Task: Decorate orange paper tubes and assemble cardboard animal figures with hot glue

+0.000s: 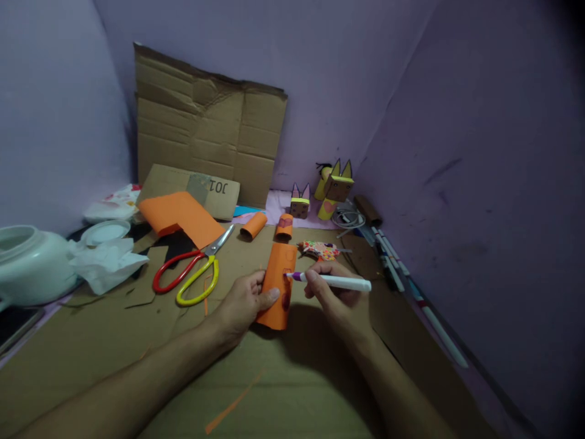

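My left hand (247,305) is closed on a curved piece of orange paper (275,268), with the thumb lying across its front. Dark drawn shapes run down the right side of this paper: outlines higher up, a filled-in dark patch lower down. Between the fingers and thumb of my right hand (336,292) is a white marker (345,282) with a purple tip end. Its tip meets the orange paper, or is very close to it, beside the drawn outlines. Just behind stand a short orange tube (284,226) with a heart on it and a plain orange tube (254,225) lying on its side.
Scissors (212,256) with red and yellow handles lie to the left, near folded orange paper (176,213). A white teapot-like pot (34,262) stands far left. Decorated paper figures (337,186) stand at the back. Several markers (427,311) line the right wall.
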The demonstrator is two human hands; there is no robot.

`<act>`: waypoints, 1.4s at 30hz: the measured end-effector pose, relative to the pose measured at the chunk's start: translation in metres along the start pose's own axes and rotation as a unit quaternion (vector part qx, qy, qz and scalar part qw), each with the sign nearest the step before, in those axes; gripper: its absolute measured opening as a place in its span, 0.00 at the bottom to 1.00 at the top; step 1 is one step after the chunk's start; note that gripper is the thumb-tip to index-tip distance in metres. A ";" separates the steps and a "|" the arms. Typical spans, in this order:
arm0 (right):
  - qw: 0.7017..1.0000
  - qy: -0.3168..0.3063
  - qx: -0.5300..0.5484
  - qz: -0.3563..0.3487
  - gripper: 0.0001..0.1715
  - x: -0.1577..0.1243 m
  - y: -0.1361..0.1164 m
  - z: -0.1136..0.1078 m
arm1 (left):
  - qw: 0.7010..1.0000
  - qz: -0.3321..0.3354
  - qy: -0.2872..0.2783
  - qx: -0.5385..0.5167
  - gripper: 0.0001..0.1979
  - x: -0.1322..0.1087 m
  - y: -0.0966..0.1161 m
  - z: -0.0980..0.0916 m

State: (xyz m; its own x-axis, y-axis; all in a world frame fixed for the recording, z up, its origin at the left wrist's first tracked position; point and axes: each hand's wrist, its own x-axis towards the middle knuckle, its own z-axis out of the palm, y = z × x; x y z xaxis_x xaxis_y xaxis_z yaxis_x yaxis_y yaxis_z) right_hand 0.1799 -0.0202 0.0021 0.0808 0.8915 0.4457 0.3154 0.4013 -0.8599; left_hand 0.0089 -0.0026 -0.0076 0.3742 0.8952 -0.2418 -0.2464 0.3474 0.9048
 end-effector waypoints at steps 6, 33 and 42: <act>1.000 0.013 0.013 -0.010 0.09 0.002 -0.002 0.002 | 1.000 -0.002 -0.001 0.001 0.23 0.000 0.001 0.000; 0.999 0.020 0.038 0.008 0.08 0.003 -0.002 0.002 | 1.000 0.002 0.000 0.012 0.26 0.001 0.001 0.001; 0.998 0.026 0.052 0.016 0.09 0.001 -0.001 0.002 | 1.000 -0.004 -0.003 -0.001 0.26 0.002 -0.001 -0.001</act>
State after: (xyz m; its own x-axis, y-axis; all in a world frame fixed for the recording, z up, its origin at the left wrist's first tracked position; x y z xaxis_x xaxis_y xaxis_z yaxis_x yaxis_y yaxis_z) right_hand 0.1780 -0.0189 0.0031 0.1392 0.8932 0.4275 0.2128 0.3946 -0.8939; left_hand 0.0092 -0.0009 -0.0089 0.3819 0.8905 -0.2474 -0.2457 0.3558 0.9017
